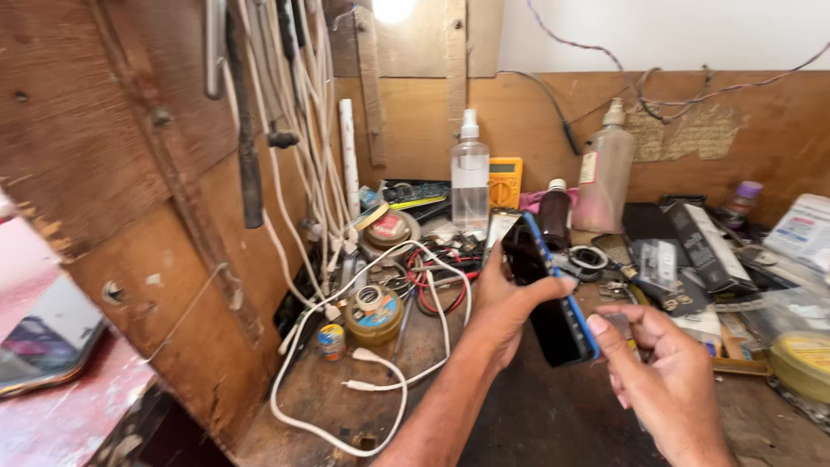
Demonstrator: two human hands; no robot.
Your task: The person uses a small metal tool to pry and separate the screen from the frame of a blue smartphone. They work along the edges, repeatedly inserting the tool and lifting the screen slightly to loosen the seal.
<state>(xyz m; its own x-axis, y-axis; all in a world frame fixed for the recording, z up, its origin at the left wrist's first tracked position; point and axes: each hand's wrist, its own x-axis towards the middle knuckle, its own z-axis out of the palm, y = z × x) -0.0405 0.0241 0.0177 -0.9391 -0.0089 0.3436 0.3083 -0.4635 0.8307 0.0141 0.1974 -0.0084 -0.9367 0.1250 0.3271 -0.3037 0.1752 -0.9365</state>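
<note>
I am holding the blue phone (549,290) up over the surface (519,406). My left hand (501,298) is gripping it. My right hand (661,372) is pinching a thin tool (621,327) against its edge. It is looking closed, not opened yet.

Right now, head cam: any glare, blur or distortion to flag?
Head view: lamp at top edge blown out; wide-angle bend tilts the wooden panel at left; right hand slightly motion-soft; left hand and blue-edged phone fairly sharp; bench evenly lit, shadows soft.
</note>
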